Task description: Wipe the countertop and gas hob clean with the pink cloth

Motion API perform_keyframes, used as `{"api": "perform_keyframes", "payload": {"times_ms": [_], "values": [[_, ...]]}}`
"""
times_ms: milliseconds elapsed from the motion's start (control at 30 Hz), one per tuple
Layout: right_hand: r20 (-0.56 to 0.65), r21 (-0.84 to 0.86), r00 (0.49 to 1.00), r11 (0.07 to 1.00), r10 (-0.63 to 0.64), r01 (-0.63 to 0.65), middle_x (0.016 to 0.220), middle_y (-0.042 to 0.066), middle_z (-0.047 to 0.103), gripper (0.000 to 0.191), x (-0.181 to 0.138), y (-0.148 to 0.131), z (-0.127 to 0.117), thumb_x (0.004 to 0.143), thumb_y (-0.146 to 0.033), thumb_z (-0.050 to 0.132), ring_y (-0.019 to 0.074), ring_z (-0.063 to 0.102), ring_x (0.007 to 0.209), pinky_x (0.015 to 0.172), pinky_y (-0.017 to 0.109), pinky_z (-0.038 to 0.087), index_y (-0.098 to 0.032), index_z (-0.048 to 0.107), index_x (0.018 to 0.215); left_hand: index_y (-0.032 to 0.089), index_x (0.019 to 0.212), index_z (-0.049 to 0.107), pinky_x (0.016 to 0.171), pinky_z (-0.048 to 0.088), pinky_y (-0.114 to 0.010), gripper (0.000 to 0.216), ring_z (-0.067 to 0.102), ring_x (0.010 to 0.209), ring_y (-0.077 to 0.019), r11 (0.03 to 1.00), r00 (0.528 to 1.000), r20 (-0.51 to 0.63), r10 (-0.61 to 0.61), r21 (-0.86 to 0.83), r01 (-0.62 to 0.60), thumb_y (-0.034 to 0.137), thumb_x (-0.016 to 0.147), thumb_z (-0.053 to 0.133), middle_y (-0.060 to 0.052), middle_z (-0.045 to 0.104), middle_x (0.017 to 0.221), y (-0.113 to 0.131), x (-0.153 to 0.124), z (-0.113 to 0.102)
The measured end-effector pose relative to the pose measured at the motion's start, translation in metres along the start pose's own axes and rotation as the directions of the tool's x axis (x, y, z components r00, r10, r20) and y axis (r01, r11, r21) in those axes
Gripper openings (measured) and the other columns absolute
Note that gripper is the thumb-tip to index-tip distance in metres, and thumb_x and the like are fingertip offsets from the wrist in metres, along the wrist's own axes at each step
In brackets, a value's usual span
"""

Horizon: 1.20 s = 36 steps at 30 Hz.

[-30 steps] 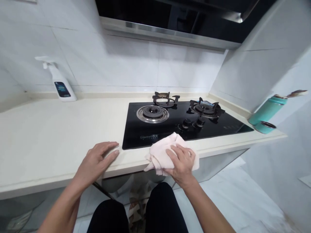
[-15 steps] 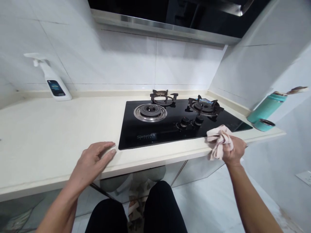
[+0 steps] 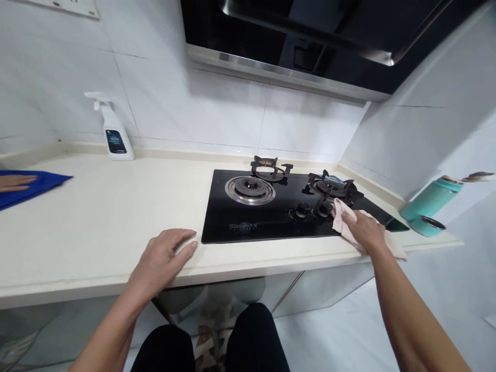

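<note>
My right hand (image 3: 365, 230) presses a pale pink cloth (image 3: 341, 215) flat onto the right front part of the black glass hob (image 3: 271, 219), just right of the two knobs (image 3: 313, 209). The fingers lie over the cloth and hold it down. My left hand (image 3: 165, 257) rests open, palm down, on the cream countertop (image 3: 96, 222) near its front edge, just left of the hob's front left corner. The left burner (image 3: 250, 187) has no pan support; a loose black support (image 3: 270, 168) lies behind it.
A white spray bottle (image 3: 114, 132) stands at the back wall. At the far left, another person's hand (image 3: 15, 181) lies on a blue cloth (image 3: 36, 185). A teal flask (image 3: 432, 192) and its cap (image 3: 427, 226) sit at the counter's right end. The range hood (image 3: 310, 41) hangs overhead.
My right hand carried the cloth from the counter's front edge rightward, lifted it, then laid it on the hob's right side. The left hand stayed put. The view shifted left.
</note>
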State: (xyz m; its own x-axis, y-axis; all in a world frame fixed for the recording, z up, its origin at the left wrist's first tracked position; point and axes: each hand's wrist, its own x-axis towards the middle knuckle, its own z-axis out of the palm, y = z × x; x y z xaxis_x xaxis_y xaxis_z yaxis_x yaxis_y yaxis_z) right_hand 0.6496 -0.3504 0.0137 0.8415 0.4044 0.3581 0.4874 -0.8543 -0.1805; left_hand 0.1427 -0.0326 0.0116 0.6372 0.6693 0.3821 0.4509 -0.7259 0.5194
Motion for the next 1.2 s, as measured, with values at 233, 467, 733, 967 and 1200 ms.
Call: {"api": "perform_keyframes", "payload": {"times_ms": [233,467,733,967,1200], "values": [[-0.040,-0.155,0.971,0.961,-0.236,0.227,0.114,0.021,0.072,0.047,-0.068,-0.060,-0.008,0.104,-0.049,0.036,0.0340,0.064,0.103,0.087,0.049,0.049,-0.017,0.070,0.110,0.027,0.123,0.075,0.111,0.047,-0.050,0.049,0.065,0.128,-0.0343,1.000,1.000,-0.003,0.024,0.007,-0.024,0.064,0.098,0.052,-0.007,0.075,0.132,0.003,-0.002,0.004],[-0.081,0.076,0.795,0.792,-0.601,0.606,0.111,0.015,0.069,0.029,-0.113,-0.183,-0.009,0.104,-0.040,0.047,0.0313,0.059,0.100,0.089,0.045,0.044,-0.021,0.069,0.106,0.027,0.124,0.073,0.112,0.046,-0.049,0.046,0.064,0.130,-0.0328,0.998,0.999,0.000,0.054,0.019,-0.054,0.060,0.101,0.050,-0.007,0.074,0.134,0.005,-0.005,0.003],[0.005,0.430,0.670,0.607,-0.742,0.668,0.110,0.009,0.067,0.014,-0.095,-0.252,-0.017,0.100,-0.031,0.055,0.0254,0.057,0.104,0.094,0.040,0.045,-0.021,0.063,0.106,0.026,0.121,0.075,0.109,0.049,-0.048,0.046,0.066,0.125,-0.0327,0.999,0.999,-0.022,0.046,0.029,-0.045,0.058,0.100,0.051,-0.009,0.076,0.130,0.007,-0.005,0.001],[-0.068,0.591,0.780,0.605,-0.622,0.534,0.126,0.013,0.065,0.028,-0.110,-0.176,-0.022,0.095,-0.042,0.054,0.0246,0.065,0.106,0.094,0.039,0.052,-0.022,0.064,0.112,0.027,0.119,0.075,0.111,0.047,-0.048,0.041,0.067,0.125,-0.0315,0.994,0.993,-0.039,0.108,0.034,-0.107,0.055,0.100,0.052,-0.008,0.077,0.128,0.003,-0.006,0.003],[-0.071,0.534,0.997,0.846,0.034,0.009,0.082,0.009,0.070,0.043,-0.063,-0.073,-0.015,0.084,-0.063,0.051,0.0273,0.064,0.078,0.068,0.038,0.053,-0.022,0.061,0.094,0.026,0.122,0.074,0.110,0.046,-0.049,0.043,0.066,0.127,-0.0330,0.998,0.997,-0.042,0.060,0.015,-0.060,0.054,0.100,0.050,-0.008,0.075,0.132,0.011,-0.008,0.003]]}}
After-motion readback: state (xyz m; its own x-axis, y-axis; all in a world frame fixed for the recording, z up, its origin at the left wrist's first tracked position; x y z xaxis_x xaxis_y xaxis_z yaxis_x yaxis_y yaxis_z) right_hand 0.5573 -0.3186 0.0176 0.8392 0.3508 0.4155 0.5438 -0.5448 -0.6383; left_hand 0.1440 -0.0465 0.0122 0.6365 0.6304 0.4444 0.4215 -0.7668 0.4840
